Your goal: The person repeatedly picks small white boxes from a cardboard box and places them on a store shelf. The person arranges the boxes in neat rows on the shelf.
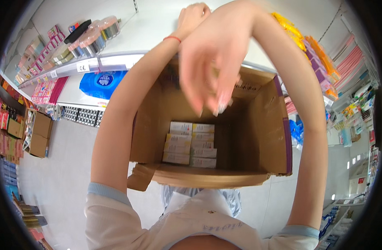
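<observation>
An uncovered cardboard box (272,134) stands before me against the shelf. Several small white cartons (178,142) lie in rows on the left of its floor. My right hand (212,62), blurred, hangs over the box's far side with its fingers bent down; whether it holds anything cannot be told. Beyond the box, my left hand (192,17), with a red cord at its wrist, is on or just above the white shelf (150,29). My right hand and forearm partly cover it, and its fingers are mostly hidden.
Clear containers with pink lids (92,36) stand on the shelf at the left. A blue plastic pack (100,84) lies on the tier below. Yellow packs (289,29) and orange packs (323,62) are at the right. Another cardboard box (41,132) sits on the floor at the left.
</observation>
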`<state>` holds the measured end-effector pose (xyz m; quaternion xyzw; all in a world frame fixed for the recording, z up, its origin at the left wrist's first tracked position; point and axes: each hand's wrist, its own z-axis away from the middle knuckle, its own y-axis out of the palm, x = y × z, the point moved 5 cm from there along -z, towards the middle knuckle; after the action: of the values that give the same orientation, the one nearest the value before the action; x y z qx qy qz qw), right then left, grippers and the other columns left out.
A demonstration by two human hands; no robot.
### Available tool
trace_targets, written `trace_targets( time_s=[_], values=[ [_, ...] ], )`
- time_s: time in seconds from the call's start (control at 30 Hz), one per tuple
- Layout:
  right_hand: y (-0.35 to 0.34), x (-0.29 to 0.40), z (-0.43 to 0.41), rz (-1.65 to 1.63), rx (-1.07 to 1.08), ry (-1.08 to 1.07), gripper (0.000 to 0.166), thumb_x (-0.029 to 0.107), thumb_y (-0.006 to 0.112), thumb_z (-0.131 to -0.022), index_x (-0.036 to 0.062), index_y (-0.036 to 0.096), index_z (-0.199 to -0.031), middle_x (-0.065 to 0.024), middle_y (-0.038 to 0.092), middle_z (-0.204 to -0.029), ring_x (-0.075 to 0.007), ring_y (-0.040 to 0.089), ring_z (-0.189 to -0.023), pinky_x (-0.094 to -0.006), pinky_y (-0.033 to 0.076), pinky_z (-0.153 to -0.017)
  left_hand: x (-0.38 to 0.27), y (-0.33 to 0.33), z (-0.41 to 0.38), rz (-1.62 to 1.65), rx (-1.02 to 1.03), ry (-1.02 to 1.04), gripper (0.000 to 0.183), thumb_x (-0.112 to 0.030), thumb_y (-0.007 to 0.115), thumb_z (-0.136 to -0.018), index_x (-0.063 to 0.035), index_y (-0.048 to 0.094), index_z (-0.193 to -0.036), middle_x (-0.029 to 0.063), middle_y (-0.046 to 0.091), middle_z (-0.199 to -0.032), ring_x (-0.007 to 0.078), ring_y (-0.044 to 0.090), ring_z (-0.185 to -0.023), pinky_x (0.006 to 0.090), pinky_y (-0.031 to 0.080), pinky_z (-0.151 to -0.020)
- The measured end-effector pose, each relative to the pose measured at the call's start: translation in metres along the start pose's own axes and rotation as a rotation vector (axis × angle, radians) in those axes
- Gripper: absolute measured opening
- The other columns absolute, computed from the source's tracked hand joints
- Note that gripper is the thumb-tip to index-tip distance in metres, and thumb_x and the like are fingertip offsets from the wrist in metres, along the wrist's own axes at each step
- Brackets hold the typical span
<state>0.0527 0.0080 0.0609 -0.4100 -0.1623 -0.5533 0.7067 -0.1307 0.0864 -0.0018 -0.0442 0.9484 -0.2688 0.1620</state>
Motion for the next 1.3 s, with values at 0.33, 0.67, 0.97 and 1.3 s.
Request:
trace_targets(
  time_s=[0.33,0.67,0.97,1.3],
  values=[
    [0.099,-0.089,-0.224,0.953,0.681,0.611,0.04,0.035,0.08,-0.06,0.0111,0.071,-0.092,-0.0002,0.067,-0.1,-0.0225,0.063,-0.087,-0.0316,0.05,-0.077,-0.007,0.002,-0.006,0.022,0.013,-0.036,0.028,-0.02,0.043,-0.084,0.001,0.061,-0.084,0.0228,0.061,-0.087,0.0374,0.058,-0.084,0.0425,0.045,-0.077],
    [0.139,-0.189,-0.214,0.28,0.789,0.719,0.082,0.059,0.074,-0.06,0.0081,0.055,-0.122,-0.0031,0.05,-0.129,-0.0183,0.047,-0.114,-0.0283,0.037,-0.095,-0.016,0.0,-0.006,-0.028,0.065,0.03,0.029,-0.02,0.041,-0.084,0.0009,0.062,-0.085,0.0233,0.061,-0.088,0.0385,0.058,-0.084,0.0425,0.045,-0.078],
    [0.154,-0.211,-0.22,0.03,0.411,0.544,0.099,0.046,0.086,-0.048,0.012,0.045,-0.132,-0.0068,0.047,-0.132,-0.0204,0.046,-0.113,-0.0241,0.035,-0.093,0.008,0.009,-0.007,-0.014,0.067,-0.024,0.03,-0.021,0.041,-0.084,0.0014,0.062,-0.085,0.0238,0.061,-0.087,0.0383,0.057,-0.087,0.0428,0.044,-0.08],
    [0.177,-0.271,-0.221,-0.394,0.335,0.408,0.108,0.04,0.09,-0.044,0.0166,0.038,-0.136,-0.0075,0.044,-0.135,-0.0199,0.044,-0.117,-0.0265,0.035,-0.095,0.02,0.014,-0.013,0.064,0.049,0.011,0.031,-0.023,0.042,-0.083,0.002,0.06,-0.083,0.024,0.06,-0.089,0.0383,0.056,-0.089,0.0423,0.043,-0.08]
  ],
)
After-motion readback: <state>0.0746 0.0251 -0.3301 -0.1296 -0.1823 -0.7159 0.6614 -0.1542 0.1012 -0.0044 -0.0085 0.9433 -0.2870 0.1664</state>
